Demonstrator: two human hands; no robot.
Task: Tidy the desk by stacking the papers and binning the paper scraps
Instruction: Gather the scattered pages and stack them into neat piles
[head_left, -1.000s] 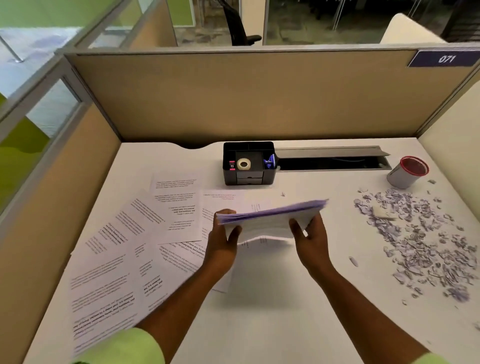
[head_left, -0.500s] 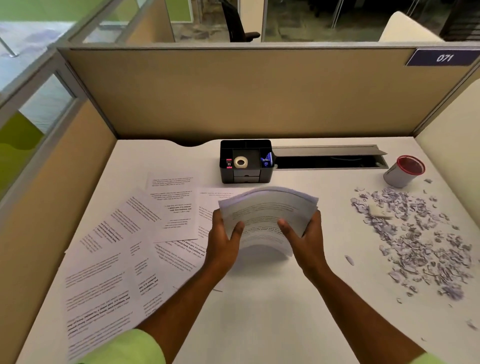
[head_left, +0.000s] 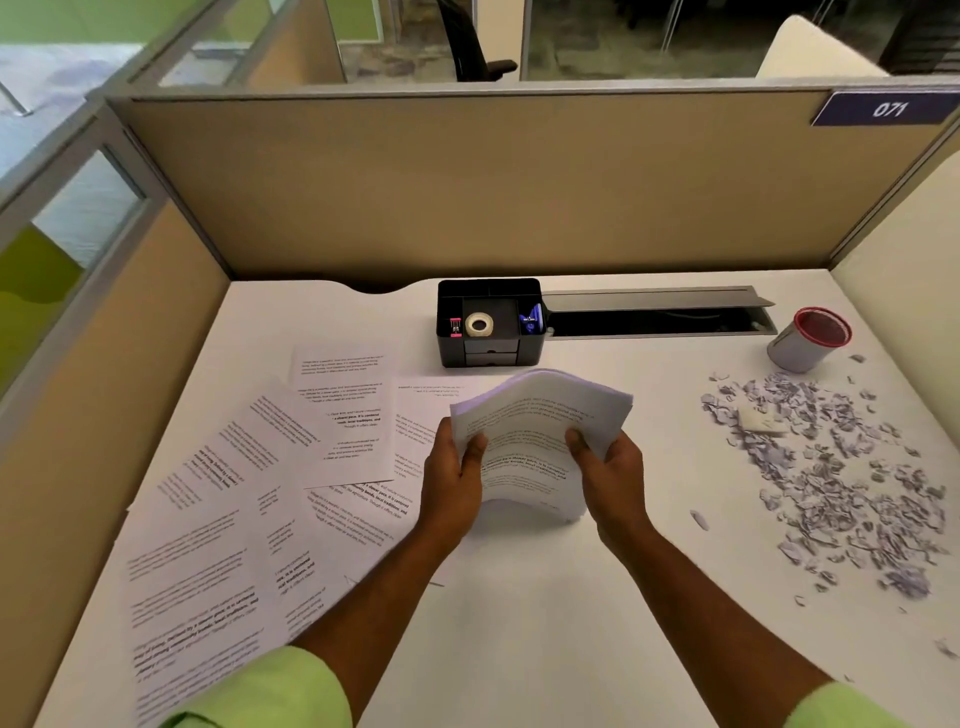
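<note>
Papers in a bowed stack (head_left: 540, 436) sat between both hands, lifted over the white tabletop (head_left: 519, 623) at its middle. Nearest the camera, two forearms in light green sleeves (head_left: 270, 691) reached forward. The left hand (head_left: 451, 480) gripped the stack's left edge, thumb curled over the top sheet; the right hand (head_left: 613, 480) gripped the right edge the same way (the sheets arched upward between them). To the left, loose printed sheets (head_left: 249, 499) lay fanned and overlapping flat on the tabletop. To the right, well apart from the stack, paper scraps (head_left: 841, 483) were strewn in a wide patch. Farther back, a black desk organiser (head_left: 491, 322) held a roll of tape (head_left: 479, 325), and beside it ran an open cable tray (head_left: 654, 317). At the far right a small grey bin with a red rim (head_left: 808, 339) stood tilted, just beyond the scraps. A beige partition (head_left: 467, 182) closed the back.
</note>
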